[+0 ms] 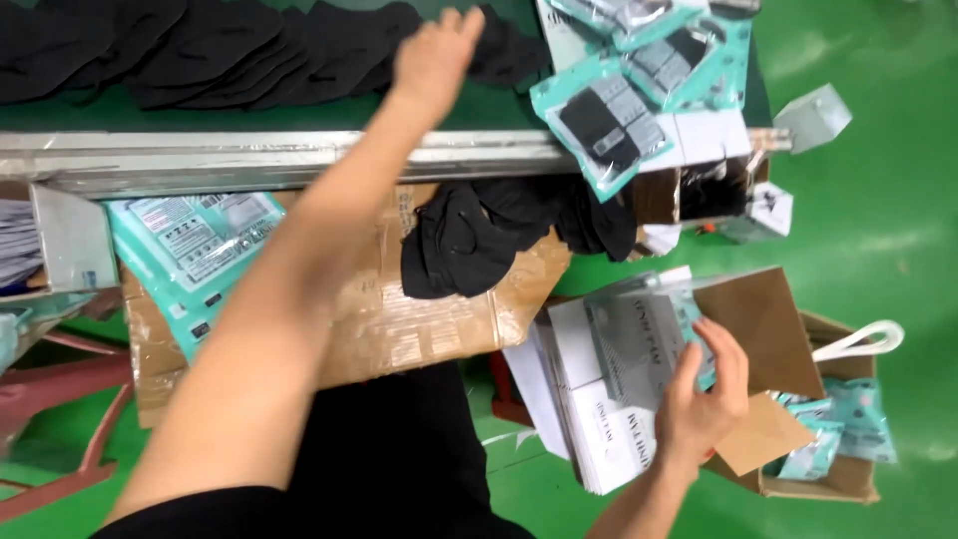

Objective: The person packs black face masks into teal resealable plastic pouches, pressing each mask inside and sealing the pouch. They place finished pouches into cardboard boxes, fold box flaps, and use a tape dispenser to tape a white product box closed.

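My left hand [434, 55] stretches far forward over the green table and rests on a row of black fabric pieces [230, 45], fingers spread, not closed on any piece that I can see. My right hand [704, 389] is low at the right, fingers wrapped around a clear teal-edged plastic pouch [639, 344] held over a stack of white boxes [599, 419]. More black fabric pieces [499, 235] lie in a heap on a taped cardboard box [419, 319] in front of me.
A metal rail [200, 160] runs across the table edge. Filled teal pouches [629, 95] pile at the table's right end. An open cardboard box [828, 459] on the green floor holds more pouches. Printed teal sheets [190, 250] lie at left.
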